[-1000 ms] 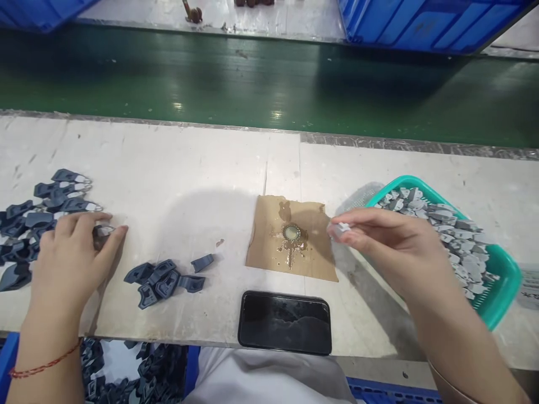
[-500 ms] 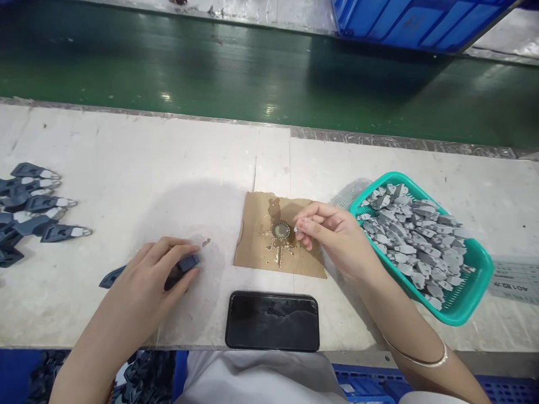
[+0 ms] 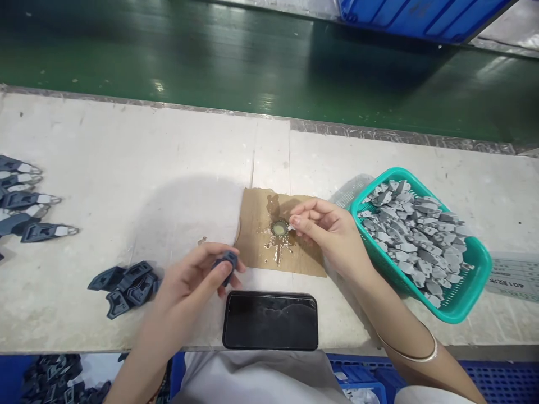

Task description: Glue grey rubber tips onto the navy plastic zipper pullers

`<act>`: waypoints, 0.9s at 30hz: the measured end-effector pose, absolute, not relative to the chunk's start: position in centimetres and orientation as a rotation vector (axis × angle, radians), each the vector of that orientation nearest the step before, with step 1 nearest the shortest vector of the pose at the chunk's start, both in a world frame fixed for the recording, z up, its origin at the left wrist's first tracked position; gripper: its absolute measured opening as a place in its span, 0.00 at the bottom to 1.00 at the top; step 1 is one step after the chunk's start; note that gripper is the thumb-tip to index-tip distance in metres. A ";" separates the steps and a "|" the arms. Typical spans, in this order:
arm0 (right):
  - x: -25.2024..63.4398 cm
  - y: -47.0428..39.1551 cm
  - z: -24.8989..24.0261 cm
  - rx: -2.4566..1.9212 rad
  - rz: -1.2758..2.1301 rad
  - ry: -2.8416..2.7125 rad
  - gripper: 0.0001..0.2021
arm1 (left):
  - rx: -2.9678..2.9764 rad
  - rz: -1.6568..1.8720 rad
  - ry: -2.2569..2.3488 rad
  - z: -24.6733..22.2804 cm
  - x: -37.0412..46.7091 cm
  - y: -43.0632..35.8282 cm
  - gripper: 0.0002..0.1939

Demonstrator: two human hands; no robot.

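Between the fingers and thumb of my left hand (image 3: 191, 286) is a dark blue plastic part (image 3: 226, 264), held above the table left of the cardboard. My right hand (image 3: 330, 233) pinches a small light grey piece (image 3: 291, 227), mostly covered by the fingertips. That piece is right beside a small round cap of liquid (image 3: 279, 228), which sits on a brown cardboard piece (image 3: 256, 247) spotted with wet drops. Several more dark blue parts (image 3: 130, 283) lie in a small pile left of my left hand.
A green basket (image 3: 467, 303) full of grey pieces stands at the right. Below the cardboard lies a black phone (image 3: 270, 321). Joined dark blue and grey parts (image 3: 37, 230) lie at far left. A green conveyor belt (image 3: 189, 67) runs behind, with a blue crate (image 3: 421, 17) beyond.
My left hand has lifted a dark blue part and moved right toward the cardboard, uncovering the small pile. My right hand has shifted slightly left, bringing its grey piece to the cap.
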State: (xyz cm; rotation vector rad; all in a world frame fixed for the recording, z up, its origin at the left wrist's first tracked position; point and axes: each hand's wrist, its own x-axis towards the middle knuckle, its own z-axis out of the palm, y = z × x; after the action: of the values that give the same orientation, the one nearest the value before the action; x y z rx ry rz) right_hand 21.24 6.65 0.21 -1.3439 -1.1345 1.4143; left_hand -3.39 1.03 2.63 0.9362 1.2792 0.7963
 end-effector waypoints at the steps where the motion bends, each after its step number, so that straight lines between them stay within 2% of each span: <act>1: 21.1 6.6 0.2 -1.372 1.344 -1.175 0.11 | 0.917 0.792 1.242 2.2 -3.0 1.1 0.08; 7: 20.6 6.3 -0.2 -1.480 0.941 -1.593 0.16 | 0.919 0.762 1.225 1.1 -0.8 1.3 0.06; 14: 20.5 6.5 -0.7 -1.383 0.665 -2.013 0.15 | 0.948 0.749 1.209 0.8 0.4 1.4 0.08; 22: 20.5 6.4 0.3 -1.408 1.105 -1.380 0.19 | 0.918 0.731 1.059 0.5 0.3 1.3 0.10; 27: 19.7 6.0 0.8 -1.334 1.270 -1.290 0.23 | 0.919 0.661 0.998 0.5 0.3 1.3 0.12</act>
State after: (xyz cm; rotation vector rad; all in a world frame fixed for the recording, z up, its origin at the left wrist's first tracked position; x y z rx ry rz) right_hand 19.73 6.03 0.85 -1.3336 -1.2899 1.2697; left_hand 0.32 1.29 0.52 0.9194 0.9983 0.6612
